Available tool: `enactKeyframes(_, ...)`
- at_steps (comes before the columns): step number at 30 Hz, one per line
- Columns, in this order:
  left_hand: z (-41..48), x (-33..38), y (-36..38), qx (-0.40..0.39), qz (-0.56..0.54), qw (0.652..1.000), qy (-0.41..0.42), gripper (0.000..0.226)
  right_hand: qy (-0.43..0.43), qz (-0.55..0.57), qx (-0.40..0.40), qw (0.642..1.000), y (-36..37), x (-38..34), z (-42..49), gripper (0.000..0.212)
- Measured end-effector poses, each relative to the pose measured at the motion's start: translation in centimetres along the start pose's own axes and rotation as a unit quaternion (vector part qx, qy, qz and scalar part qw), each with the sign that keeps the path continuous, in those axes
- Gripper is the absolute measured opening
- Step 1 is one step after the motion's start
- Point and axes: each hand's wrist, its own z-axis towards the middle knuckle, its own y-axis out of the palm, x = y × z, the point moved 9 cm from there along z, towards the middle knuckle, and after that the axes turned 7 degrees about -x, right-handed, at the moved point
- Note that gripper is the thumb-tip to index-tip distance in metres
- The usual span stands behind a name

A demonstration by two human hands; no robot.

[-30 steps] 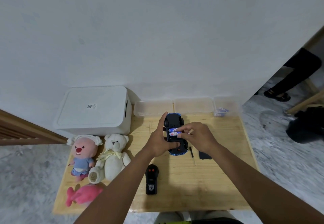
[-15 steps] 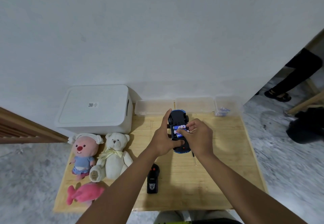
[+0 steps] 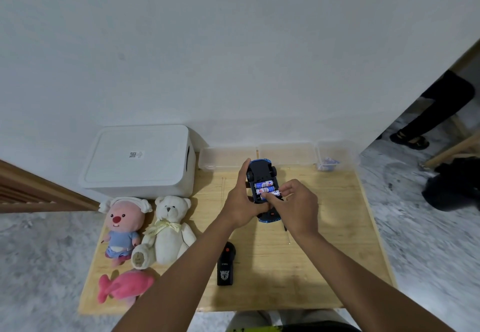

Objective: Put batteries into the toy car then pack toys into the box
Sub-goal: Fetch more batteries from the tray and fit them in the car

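The upturned toy car [image 3: 261, 173] is gripped along its side by the left hand [image 3: 240, 199], with fingers curled round the chassis. A third battery [image 3: 274, 192] is pinched by the right hand [image 3: 296, 205] and pressed at the open bay, where two batteries [image 3: 264, 186] are already seated. The car is held above the wooden table [image 3: 337, 253], toward twelve o'clock. The bay cover is judged yet to be fitted, and nothing is packed. At ten o'clock a smooth, round-cornered white box [image 3: 137, 160] stands lidded. At eight o'clock three soft plush toys [image 3: 168, 225] are laid. Near six o'clock a hard black remote [image 3: 226, 266] is seen.
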Motion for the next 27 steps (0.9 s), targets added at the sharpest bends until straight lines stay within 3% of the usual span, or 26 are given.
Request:
enactKeyframes(20,-0.7,0.4,0.5,-0.018,0.003,1.0,-0.007,0.135,0.04,-0.035,-0.005,0.999,-0.2,-0.7,-0.6,0.037)
enactKeyframes(27,-0.6,0.8,-0.4,-0.014,0.003,1.0,-0.006,0.134,0.0,-0.02,-0.024,1.0,0.1,-1.4,-0.2,0.017)
